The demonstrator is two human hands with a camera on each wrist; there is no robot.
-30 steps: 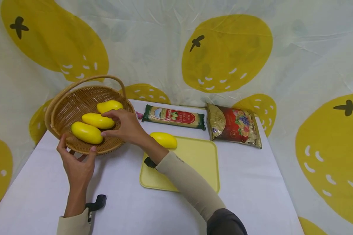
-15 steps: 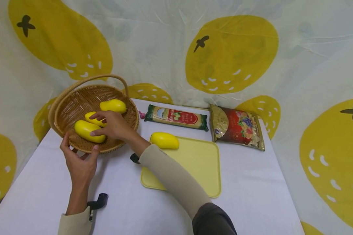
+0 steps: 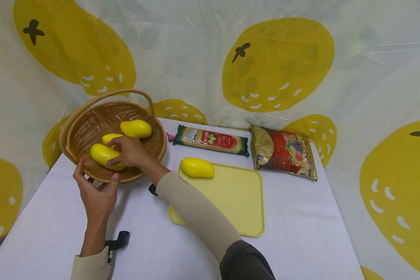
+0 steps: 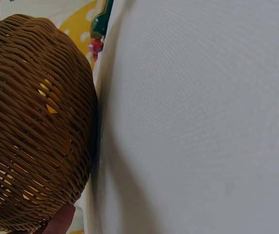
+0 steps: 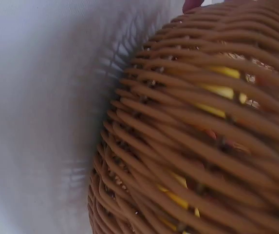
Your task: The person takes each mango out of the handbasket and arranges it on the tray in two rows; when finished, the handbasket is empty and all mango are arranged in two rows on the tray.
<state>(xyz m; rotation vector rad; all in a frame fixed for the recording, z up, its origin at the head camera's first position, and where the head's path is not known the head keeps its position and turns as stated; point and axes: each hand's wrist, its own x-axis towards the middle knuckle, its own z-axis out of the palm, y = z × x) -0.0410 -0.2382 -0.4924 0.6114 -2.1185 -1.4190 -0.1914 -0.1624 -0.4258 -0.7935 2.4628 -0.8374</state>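
A brown wicker basket (image 3: pixel 82 128) with a hoop handle leans toward me at the left of the table. My left hand (image 3: pixel 98 198) grips its near rim, the thumb at the outside, as the left wrist view also shows. Inside lie three yellow mangoes. My right hand (image 3: pixel 131 153) reaches in over the right rim and pinches the nearest mango (image 3: pixel 101 153) between thumb and fingers. A middle mango (image 3: pixel 109 137) is partly hidden behind that hand, and the far mango (image 3: pixel 136 128) lies against the right wall. Through the weave in the right wrist view, yellow patches show.
One more mango (image 3: pixel 197 168) lies at the back left corner of a yellow tray (image 3: pixel 231 198). Behind the tray are a long spaghetti pack (image 3: pixel 211 140), a red and gold bag (image 3: pixel 283 153) and a small pink item (image 3: pixel 170 137). A fruit-print curtain (image 3: pixel 196 58) hangs behind.
My right hand has moved from the gap right of the mangoes onto the nearest one, its fingers closing in. My left hand stays on the rim; the head view has shifted slightly.
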